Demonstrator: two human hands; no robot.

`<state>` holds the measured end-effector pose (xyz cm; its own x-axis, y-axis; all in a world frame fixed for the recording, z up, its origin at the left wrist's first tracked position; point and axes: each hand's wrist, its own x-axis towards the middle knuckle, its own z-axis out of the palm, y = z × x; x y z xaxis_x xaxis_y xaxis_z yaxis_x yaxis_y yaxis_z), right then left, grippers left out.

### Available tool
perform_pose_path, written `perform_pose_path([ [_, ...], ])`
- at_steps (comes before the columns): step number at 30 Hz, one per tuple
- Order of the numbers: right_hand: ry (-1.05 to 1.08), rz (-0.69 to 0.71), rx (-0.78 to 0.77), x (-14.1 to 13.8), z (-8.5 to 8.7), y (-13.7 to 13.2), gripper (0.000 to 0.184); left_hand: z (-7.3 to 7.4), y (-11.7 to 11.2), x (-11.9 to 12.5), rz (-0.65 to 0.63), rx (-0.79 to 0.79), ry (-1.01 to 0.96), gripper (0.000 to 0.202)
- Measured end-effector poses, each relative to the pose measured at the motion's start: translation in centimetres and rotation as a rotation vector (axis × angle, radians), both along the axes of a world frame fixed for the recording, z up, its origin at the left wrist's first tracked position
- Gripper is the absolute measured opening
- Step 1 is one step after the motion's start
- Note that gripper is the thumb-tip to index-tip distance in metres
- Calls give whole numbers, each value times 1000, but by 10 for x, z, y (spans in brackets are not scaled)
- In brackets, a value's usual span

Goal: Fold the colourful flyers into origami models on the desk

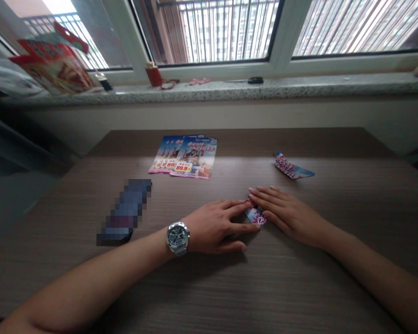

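Note:
A small folded piece of printed paper [255, 215], pink, white and blue, lies flat on the wooden table [209, 287]. My left hand [223, 227], with a steel watch [177, 236] at the wrist, has its fingers spread, and two fingertips press on the paper's left and near edges. My right hand [289, 215] rests flat with stretched fingers over the paper's right side and hides part of it. Beyond my right hand sits another folded paper piece [292, 168] in the same print, its left end standing up.
Several printed flyers [195, 157] lie overlapped at the table's far side. A blurred-out dark flat object [127, 213] lies at the left. On the granite sill [209, 92] are a red container [153, 75], a screwdriver-like tool [254, 80] and a red food bag [55, 65].

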<state>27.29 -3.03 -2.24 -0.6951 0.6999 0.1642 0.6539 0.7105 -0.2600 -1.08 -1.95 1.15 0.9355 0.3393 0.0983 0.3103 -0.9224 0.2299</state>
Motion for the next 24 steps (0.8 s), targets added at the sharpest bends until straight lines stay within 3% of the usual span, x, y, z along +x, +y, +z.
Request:
perform_pose_path([
  [7,18,-12,-63,-3,0,-3,53,1,-1,0,-5,9,4,52],
  [24,76,-156,-41,-6,-5,-2,49,1,-1,0,-6,-14,7,51],
])
